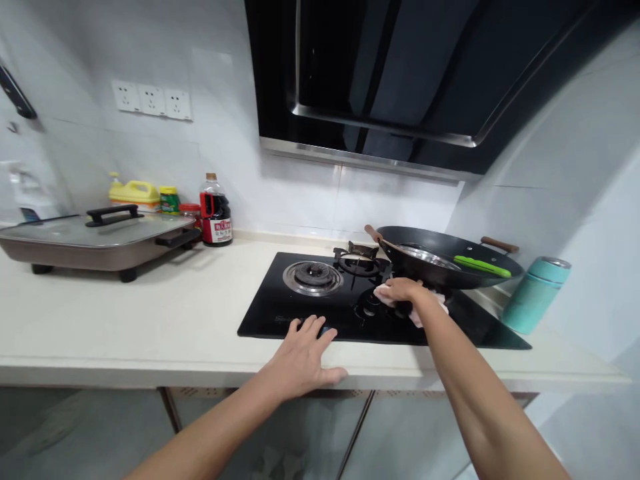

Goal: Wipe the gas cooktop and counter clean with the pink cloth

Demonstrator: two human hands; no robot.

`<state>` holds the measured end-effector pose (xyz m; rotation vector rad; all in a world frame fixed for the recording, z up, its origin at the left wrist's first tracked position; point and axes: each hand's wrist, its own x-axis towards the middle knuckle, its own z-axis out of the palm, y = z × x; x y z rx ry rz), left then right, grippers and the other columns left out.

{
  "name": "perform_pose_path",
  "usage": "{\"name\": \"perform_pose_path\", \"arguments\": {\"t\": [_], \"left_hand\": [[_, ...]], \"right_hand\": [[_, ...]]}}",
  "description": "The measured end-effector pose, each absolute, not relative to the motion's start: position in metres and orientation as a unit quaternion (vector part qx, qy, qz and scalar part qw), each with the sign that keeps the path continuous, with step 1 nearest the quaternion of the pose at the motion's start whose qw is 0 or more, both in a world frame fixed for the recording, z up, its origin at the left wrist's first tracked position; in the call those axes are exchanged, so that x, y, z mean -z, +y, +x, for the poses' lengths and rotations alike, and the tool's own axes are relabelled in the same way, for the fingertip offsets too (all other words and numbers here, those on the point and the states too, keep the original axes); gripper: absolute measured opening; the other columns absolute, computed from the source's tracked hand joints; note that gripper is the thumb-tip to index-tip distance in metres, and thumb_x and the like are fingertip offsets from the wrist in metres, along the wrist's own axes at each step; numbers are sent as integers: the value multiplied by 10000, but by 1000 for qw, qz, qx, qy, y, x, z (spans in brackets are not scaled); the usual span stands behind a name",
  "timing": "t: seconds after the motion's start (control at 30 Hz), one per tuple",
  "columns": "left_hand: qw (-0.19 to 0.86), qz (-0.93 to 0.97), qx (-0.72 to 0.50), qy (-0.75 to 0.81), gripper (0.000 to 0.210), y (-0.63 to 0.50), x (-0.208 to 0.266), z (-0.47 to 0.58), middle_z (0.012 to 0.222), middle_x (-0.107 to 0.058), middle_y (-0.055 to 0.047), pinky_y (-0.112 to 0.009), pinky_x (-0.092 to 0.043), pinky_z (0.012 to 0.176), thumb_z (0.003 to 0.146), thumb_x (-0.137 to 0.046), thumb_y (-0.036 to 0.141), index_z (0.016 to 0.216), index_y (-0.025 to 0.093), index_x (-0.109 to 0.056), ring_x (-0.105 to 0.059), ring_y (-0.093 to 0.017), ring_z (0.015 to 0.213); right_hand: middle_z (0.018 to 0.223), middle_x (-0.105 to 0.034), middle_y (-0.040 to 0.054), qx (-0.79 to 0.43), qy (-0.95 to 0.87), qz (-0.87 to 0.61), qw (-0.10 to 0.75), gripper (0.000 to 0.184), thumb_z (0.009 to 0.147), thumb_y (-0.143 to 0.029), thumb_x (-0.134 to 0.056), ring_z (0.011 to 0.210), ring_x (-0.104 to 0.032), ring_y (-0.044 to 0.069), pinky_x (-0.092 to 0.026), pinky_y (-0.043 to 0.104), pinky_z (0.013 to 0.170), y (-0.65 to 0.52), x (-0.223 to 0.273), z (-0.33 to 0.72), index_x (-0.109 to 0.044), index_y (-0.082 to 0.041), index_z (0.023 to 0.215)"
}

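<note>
A black glass gas stove is set into the pale countertop. My right hand grips a pale pinkish cloth and presses it on the glass near the knobs, in front of the wok. Part of the cloth hangs out behind my wrist. My left hand rests with spread fingers on the counter's front edge, its fingertips over the stove's near edge. To the left is a bare burner with a metal ring; a loose-looking pan support sits at the back.
A wok with a green-handled utensil stands on the right burner. Beside it leans a teal tumbler. Leftward are a lidded electric pan, a soy sauce bottle and a yellow jug. Overhead hangs a black range hood.
</note>
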<state>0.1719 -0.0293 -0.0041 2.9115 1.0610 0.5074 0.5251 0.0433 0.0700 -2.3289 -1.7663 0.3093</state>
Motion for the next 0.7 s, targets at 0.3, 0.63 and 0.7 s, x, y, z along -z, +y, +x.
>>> {"name": "perform_pose_path", "arguments": {"t": [0.3,0.63,0.7], "left_hand": [[4,927,-161,338,824,-28,6,172,1608,-443,-211,-647,-273,1199,884,-545,770,1494,214,-539,-364,-416,1506],[-8,926,-174,335,835,-28,10,172,1598,-458,-206,-647,-283,1185,886,-503,800,1488,223,-543,-390,-413,1483],[-9,926,-175,335,830,-28,10,172,1596,-463,-199,-642,-282,1188,884,-502,803,1487,234,-544,-395,-407,1481]], "right_hand": [[1178,-744,82,-26,-691,-722,10,378,952,-415,-441,1195,-612,315,-326,526,1101,24,-63,506,-785,-264,1002],[1069,-701,68,43,-782,-620,47,223,895,-249,-463,1162,-587,242,-162,558,1223,-6,-38,501,-682,-215,869],[1064,-691,71,63,-789,-607,69,199,900,-230,-457,1163,-585,236,-128,580,1236,-14,-31,500,-653,-212,872]]}}
